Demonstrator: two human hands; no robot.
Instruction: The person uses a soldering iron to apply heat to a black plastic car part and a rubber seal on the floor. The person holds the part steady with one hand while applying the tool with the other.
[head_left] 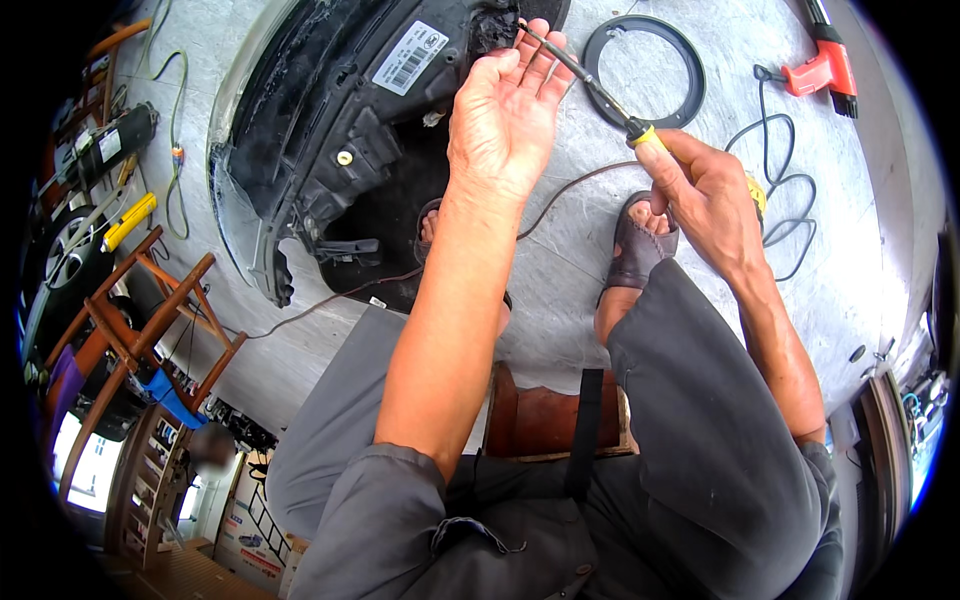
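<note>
My right hand (705,195) is closed round the yellow handle of what looks like a soldering iron (600,92). Its metal shaft slants up and left, across the fingers of my left hand (505,125). That hand lies palm up with its fingers stretched out, at the upper right end of a car headlight (330,120). The iron's tip reaches a dark, rough-looking corner of the black housing near my left fingertips; the exact contact is too small to tell. The headlight has a clear lens along its left edge and a white label (410,57) on its back.
A black ring (598,70) lies right of the headlight. Farther right is a red heat gun (825,72) with a looped black cord. A thin brown cord (325,297) crosses the floor by my sandals. Wooden racks (150,300) stand at left; a brown stool (540,420) shows between my legs.
</note>
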